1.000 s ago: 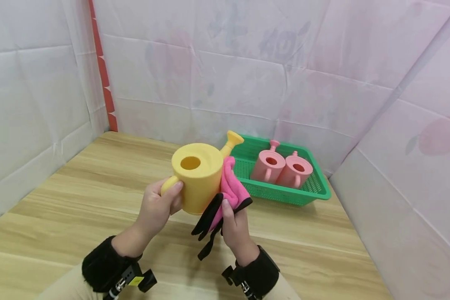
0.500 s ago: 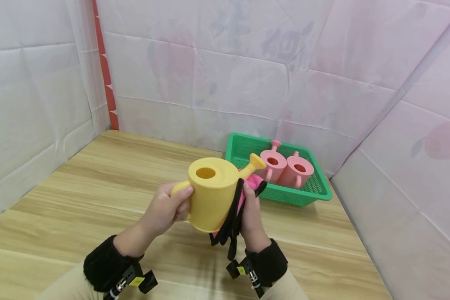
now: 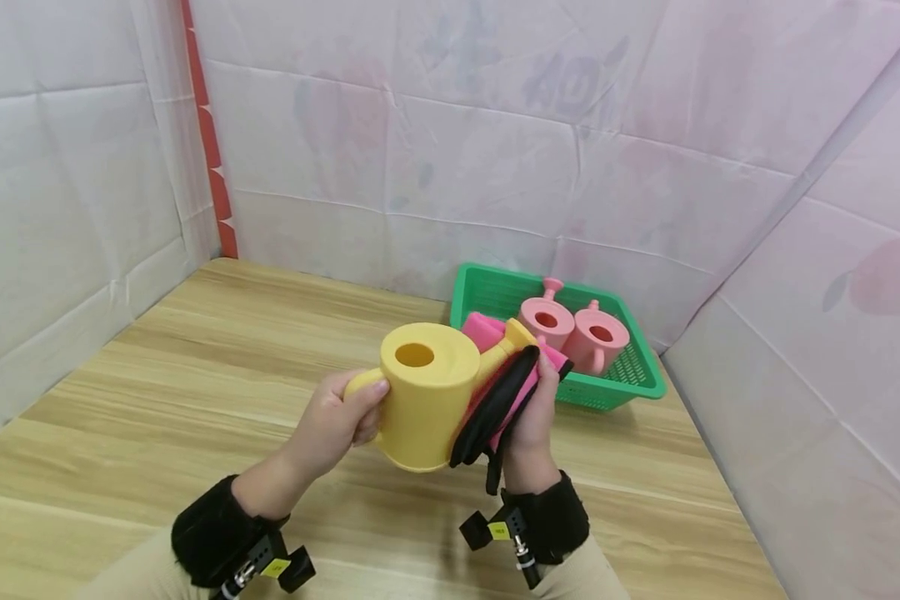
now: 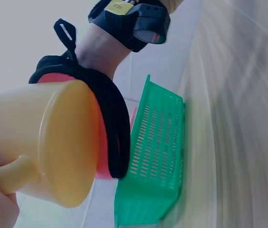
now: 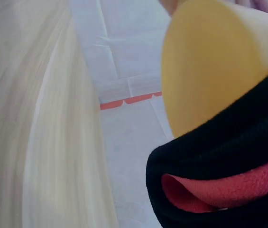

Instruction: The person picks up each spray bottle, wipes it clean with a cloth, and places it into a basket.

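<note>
In the head view my left hand [image 3: 341,414] grips the handle of a yellow watering can [image 3: 423,421], its round top opening facing up. My right hand [image 3: 531,425] holds a folded pink cloth [image 3: 483,329] with black edging against the can's spout side. The cloth passes behind and around the spout [image 3: 520,333], leaving its yellow head partly showing. In the left wrist view, the can's base [image 4: 74,145] faces the camera, with the black-edged cloth [image 4: 117,128] beside it. The right wrist view shows the cloth's black edging [image 5: 219,133] across the can; the right fingers are mostly hidden.
A green perforated basket [image 3: 622,395] stands at the back right, behind the right hand. Two pink watering cans [image 3: 546,321] sit inside it. Sheeted walls [image 3: 420,150] border the wood-grain table [image 3: 270,333] at the back and sides.
The yellow watering can has moved right and slightly down in the head view. My right hand has shifted right with the cloth, from the can's side to around the spout.
</note>
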The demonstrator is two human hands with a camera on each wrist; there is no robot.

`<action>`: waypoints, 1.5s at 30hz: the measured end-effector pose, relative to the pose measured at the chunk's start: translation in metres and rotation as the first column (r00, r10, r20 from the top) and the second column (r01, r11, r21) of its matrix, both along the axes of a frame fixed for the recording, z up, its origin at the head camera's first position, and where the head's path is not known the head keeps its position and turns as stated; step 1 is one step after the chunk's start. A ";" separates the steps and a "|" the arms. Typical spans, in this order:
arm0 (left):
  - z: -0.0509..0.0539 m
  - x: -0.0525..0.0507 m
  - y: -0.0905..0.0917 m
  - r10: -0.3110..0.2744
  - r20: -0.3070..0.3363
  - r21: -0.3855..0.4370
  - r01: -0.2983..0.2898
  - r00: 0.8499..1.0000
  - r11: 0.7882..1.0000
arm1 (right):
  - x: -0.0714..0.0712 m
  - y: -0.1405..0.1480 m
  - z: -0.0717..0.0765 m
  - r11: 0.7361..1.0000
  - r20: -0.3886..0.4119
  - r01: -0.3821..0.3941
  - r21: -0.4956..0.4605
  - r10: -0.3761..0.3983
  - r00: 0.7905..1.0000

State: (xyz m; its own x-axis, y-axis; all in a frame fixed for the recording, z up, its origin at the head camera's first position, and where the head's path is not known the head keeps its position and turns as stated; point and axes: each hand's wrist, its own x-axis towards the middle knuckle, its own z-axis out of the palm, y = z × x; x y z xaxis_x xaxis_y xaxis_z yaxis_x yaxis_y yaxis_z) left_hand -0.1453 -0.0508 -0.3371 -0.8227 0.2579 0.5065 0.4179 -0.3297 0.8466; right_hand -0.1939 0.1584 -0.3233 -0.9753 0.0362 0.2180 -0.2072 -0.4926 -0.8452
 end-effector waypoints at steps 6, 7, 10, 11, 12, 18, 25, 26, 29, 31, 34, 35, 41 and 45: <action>-0.003 0.003 -0.004 0.039 -0.067 -0.024 -0.041 0.997 0.999 | 0.001 0.004 0.011 0.986 -0.047 0.140 -0.095 -0.144 0.988; -0.004 0.003 -0.004 0.045 -0.080 -0.030 -0.047 0.996 0.998 | 0.000 0.004 0.013 0.980 -0.086 0.156 -0.124 -0.167 0.982; -0.005 0.005 -0.004 0.082 -0.099 -0.072 -0.089 0.992 0.993 | 0.000 0.005 0.017 0.968 -0.241 0.106 -0.226 -0.161 0.957; -0.006 0.006 -0.004 0.089 -0.096 -0.085 -0.097 0.991 0.992 | -0.001 0.006 0.018 0.968 -0.269 0.094 -0.234 -0.157 0.950; -0.006 0.006 -0.005 0.095 -0.093 -0.098 -0.104 0.991 0.990 | -0.002 0.007 0.017 0.968 -0.299 0.071 -0.239 -0.143 0.943; -0.007 0.010 -0.008 0.074 -0.126 -0.154 -0.093 0.989 0.984 | -0.004 0.015 0.005 0.981 -0.373 0.184 0.059 -0.149 0.916; 0.001 0.018 -0.006 0.255 -0.200 -0.191 -0.293 0.946 0.937 | -0.004 0.024 -0.002 0.942 -0.400 0.216 0.258 -0.100 0.911; 0.002 0.019 -0.005 0.276 -0.202 -0.190 -0.314 0.940 0.930 | -0.004 0.024 -0.003 0.941 -0.403 0.218 0.260 -0.100 0.910; 0.006 0.019 -0.003 0.310 -0.227 -0.191 -0.354 0.923 0.915 | -0.003 0.022 -0.005 0.944 -0.419 0.232 0.235 -0.117 0.900; 0.007 0.019 -0.003 0.322 -0.239 -0.197 -0.370 0.916 0.908 | -0.002 0.021 -0.006 0.943 -0.425 0.242 0.227 -0.128 0.896; 0.008 0.018 -0.005 0.282 -0.260 -0.213 -0.340 0.924 0.916 | -0.001 0.021 -0.008 0.950 -0.436 0.227 0.215 -0.115 0.893; 0.008 0.018 -0.006 0.256 -0.258 -0.227 -0.316 0.932 0.921 | -0.002 0.023 -0.008 0.951 -0.448 0.221 0.218 -0.104 0.888; 0.006 0.018 -0.014 0.091 -0.241 -0.331 -0.170 0.966 0.928 | -0.010 0.031 -0.004 0.946 -0.515 0.007 0.323 0.170 0.840; 0.006 0.018 -0.016 0.147 -0.239 -0.300 -0.217 0.960 0.929 | -0.007 0.034 -0.009 0.937 -0.420 0.021 0.348 0.136 0.897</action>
